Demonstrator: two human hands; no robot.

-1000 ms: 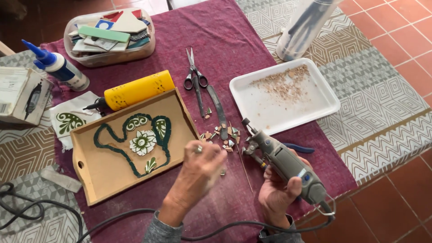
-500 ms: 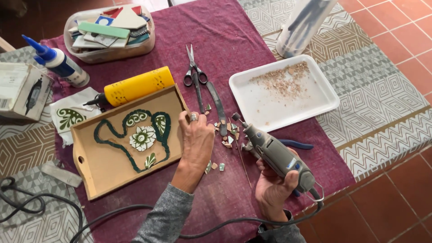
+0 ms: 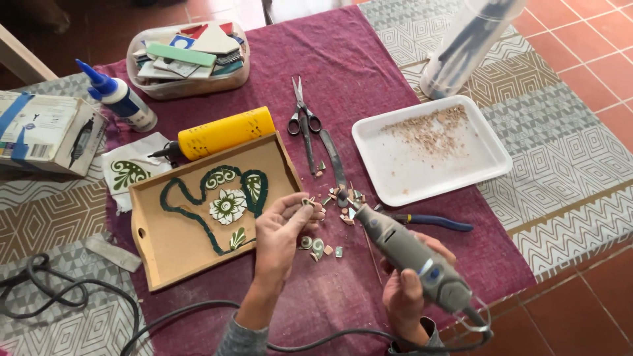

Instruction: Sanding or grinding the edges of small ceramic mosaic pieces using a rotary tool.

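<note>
The left hand (image 3: pixel 280 231) pinches one small tile shard (image 3: pixel 308 202) between thumb and fingertips just above the right edge of the single wooden tray (image 3: pixel 168 254), while the right hand (image 3: pixel 405 296) is wrapped fully around one grey corded rotary tool (image 3: pixel 409 254), whose tip points at that shard, almost touching it. On the maroon cloth (image 3: pixel 369 66) lie a scatter of roughly a dozen loose chips (image 3: pixel 320 247), one pair of scissors (image 3: pixel 302 117), one blue-handled plier (image 3: pixel 432 221) and one white tray (image 3: pixel 428 175) holding crumbs; two glue bottles, one yellow (image 3: pixel 224 133) and one white with a blue nozzle (image 3: pixel 119 99), sit beyond the wooden tray
</note>
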